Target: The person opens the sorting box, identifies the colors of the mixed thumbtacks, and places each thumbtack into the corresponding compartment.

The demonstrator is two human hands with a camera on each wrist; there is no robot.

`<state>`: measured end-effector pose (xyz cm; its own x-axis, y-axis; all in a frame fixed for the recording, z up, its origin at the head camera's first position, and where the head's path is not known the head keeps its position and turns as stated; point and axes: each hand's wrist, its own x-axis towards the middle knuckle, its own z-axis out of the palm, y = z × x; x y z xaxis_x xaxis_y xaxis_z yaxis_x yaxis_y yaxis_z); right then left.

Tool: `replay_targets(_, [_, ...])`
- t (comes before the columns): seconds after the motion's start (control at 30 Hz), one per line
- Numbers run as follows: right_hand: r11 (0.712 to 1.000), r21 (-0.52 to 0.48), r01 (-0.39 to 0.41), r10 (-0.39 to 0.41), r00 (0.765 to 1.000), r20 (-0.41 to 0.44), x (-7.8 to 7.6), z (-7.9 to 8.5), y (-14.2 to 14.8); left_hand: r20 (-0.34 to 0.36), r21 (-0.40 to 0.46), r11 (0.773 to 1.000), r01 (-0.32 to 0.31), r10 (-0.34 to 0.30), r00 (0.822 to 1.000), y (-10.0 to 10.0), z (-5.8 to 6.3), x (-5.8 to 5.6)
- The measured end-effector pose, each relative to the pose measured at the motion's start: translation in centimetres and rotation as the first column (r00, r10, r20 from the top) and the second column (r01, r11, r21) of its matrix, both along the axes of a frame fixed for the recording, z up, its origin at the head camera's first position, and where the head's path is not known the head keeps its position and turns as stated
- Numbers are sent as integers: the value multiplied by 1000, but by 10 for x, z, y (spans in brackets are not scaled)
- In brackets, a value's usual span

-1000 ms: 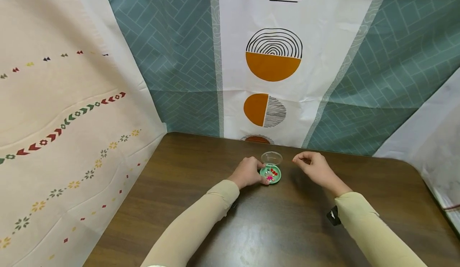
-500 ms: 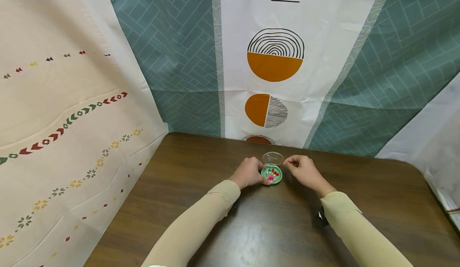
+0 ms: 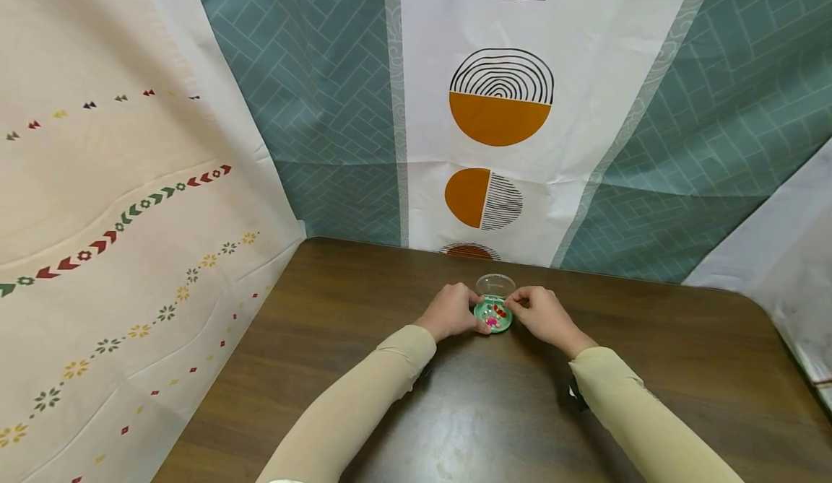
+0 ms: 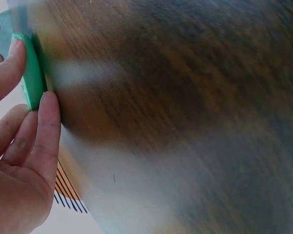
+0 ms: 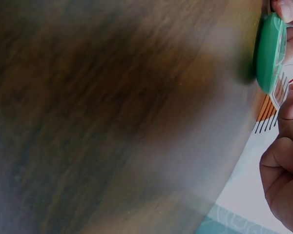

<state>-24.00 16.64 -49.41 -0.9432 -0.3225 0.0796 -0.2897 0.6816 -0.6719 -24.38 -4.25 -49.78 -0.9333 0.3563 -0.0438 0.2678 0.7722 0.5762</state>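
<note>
In the head view a small round green case [image 3: 482,315] lies on the table, its clear lid [image 3: 496,285] raised at the back. Small red, pink and pale pieces [image 3: 492,321] sit inside it. My left hand [image 3: 451,311] grips the case from the left; in the left wrist view its thumb and fingers hold the green side [image 4: 33,78]. My right hand [image 3: 543,315] is at the case's right rim, thumb and forefinger pinched together over it. In the right wrist view a tiny red piece [image 5: 292,80] shows at those fingertips; its kind is too small to tell.
The brown wooden table [image 3: 364,281] reaches back to a patterned teal and white cloth [image 3: 422,201]. A cream cloth [image 3: 162,266] hangs along the left side, and a pale cloth [image 3: 773,273] on the right. A dark band [image 3: 577,395] is on the right wrist.
My right hand has moved left from beside the case to its right rim, with thumb and forefinger still pinched. The left hand keeps its grip on the case.
</note>
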Motion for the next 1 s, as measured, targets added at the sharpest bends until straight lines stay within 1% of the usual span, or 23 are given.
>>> replay_targets(0.23, [1000,10,8,-8,1000,-6,1,0,-2,10,7,1000,-9,9,1000,1,-1,1])
replay_targets(0.57, [1000,9,14,-14,999,-36,-1,-1,-3,15,22,1000,-10,9,1000,0,2,1])
replay_targets(0.83, [1000,-1,27,-27,999,-28,-1,-1,-2,5,17,1000,-8,8,1000,0,-1,-1])
replay_targets(1.0, [999,-1,39,-39,999,-35,1,-1,-3,18,11,1000,-9,9,1000,0,-2,0])
